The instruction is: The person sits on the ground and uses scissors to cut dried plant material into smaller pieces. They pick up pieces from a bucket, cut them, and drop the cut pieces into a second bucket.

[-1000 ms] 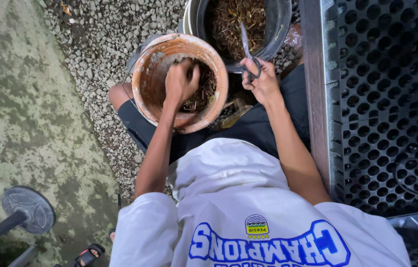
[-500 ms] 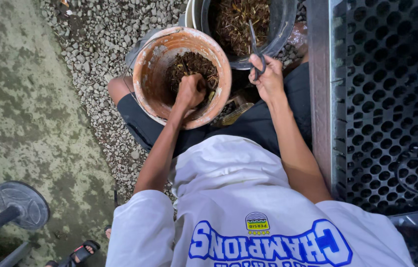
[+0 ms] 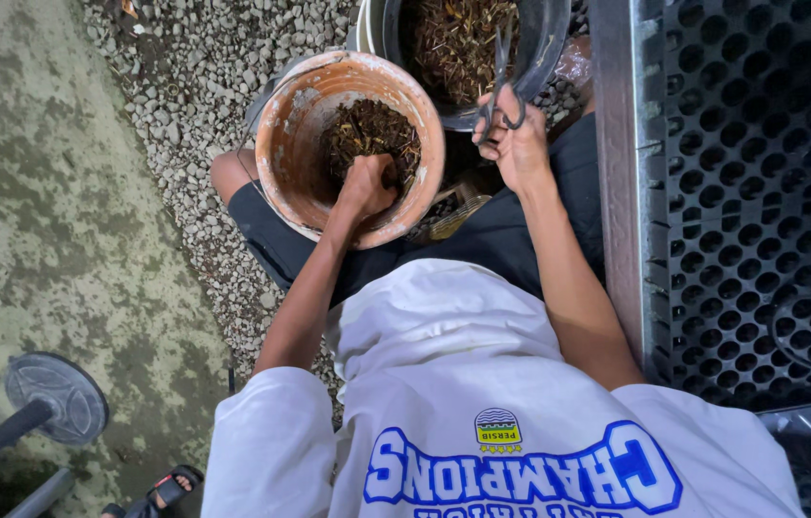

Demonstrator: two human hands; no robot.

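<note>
Gravel (image 3: 185, 125) is covering the ground up top, with a mossy concrete slab (image 3: 50, 221) running down the left side; a black perforated tray (image 3: 761, 192) is sitting along the right, and a round fan base (image 3: 55, 398) is poking in at the bottom left, next to a sandalled foot (image 3: 167, 489). The person in the white shirt (image 3: 463, 384) is crouching over an orange clay pot (image 3: 295, 144) resting tilted on their lap; the left hand (image 3: 367, 184) is curled into a loose fist, knuckles pressing down into the dark fibrous mix (image 3: 372, 129) inside the pot; can't tell if it's actually gripping any of the stuff. The right hand (image 3: 516, 144) is closed around a pair of scissors (image 3: 500, 77), blades pointing up over the dark bucket (image 3: 545, 48), which is sitting just behind the pot and holding more of the same brown chopped material.
</note>
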